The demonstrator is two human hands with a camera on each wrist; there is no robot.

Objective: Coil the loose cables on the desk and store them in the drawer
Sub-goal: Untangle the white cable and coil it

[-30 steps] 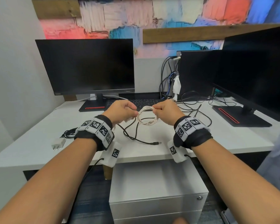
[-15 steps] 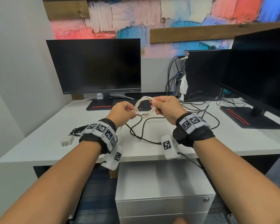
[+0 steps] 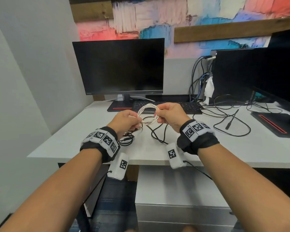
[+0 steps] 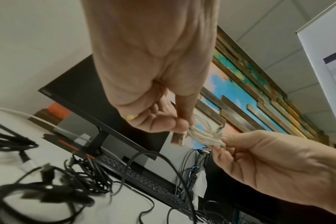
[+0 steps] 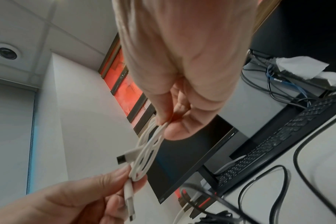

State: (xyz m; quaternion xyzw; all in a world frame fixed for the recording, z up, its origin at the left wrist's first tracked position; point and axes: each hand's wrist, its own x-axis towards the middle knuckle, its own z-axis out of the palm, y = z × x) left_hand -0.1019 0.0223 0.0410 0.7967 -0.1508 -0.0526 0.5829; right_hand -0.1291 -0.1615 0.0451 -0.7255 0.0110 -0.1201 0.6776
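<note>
A white USB cable (image 3: 147, 114) wound into a small coil hangs in the air above the desk (image 3: 157, 151), held between both hands. My left hand (image 3: 126, 121) pinches the coil's left side, where its two plugs (image 5: 128, 195) stick out. My right hand (image 3: 169, 114) pinches the right side between thumb and fingers (image 5: 163, 118). In the left wrist view the coil (image 4: 203, 136) is bunched between the two hands. A loose black cable (image 3: 157, 133) trails on the desk under the coil. A white drawer cabinet (image 3: 179, 195) stands under the desk, its drawers closed.
A monitor (image 3: 120, 67) and keyboard (image 3: 166, 106) stand behind the hands. More black cables (image 3: 231, 121) sprawl to the right, near a second monitor's base (image 3: 274, 123). A black cable tangle (image 4: 38, 189) lies at the left. A dark computer case (image 3: 233, 76) stands at the back.
Both hands lifted the white coil slightly and kept hold of it. The head camera shifted, so the desk and monitor sit further right in view.
</note>
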